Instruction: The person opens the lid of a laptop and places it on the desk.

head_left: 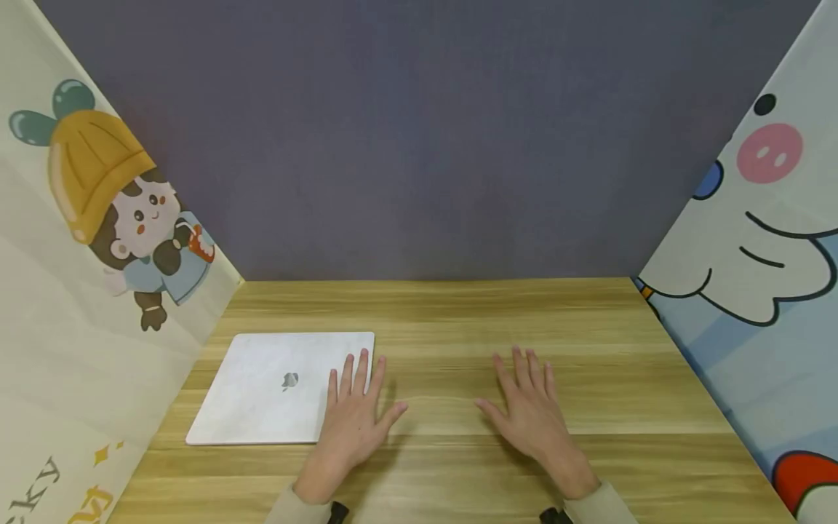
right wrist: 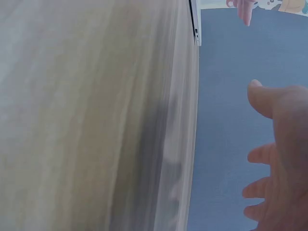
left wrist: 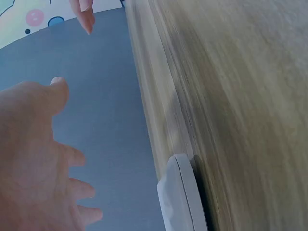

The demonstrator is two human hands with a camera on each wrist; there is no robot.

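Observation:
A closed silver laptop (head_left: 262, 386) with an apple logo on its lid lies flat on the left part of the wooden table. My left hand (head_left: 353, 422) is held palm down with fingers spread, its fingertips overlapping the laptop's right edge in the head view. From the left wrist, that hand (left wrist: 36, 159) appears raised above the tabletop, apart from the laptop (left wrist: 183, 197). Farther right, my right hand (head_left: 533, 418) hovers over bare wood, fingers straight and thumb out. Nothing is in the right hand (right wrist: 293, 154) in the right wrist view, where the laptop's edge (right wrist: 196, 24) shows at the top.
A dark grey panel (head_left: 432, 145) rises behind the wooden table (head_left: 458, 313). Cloth with a cartoon child (head_left: 147, 218) hangs along the left side. On the right side hangs another cloth (head_left: 785, 269) with a pink-nosed cartoon figure.

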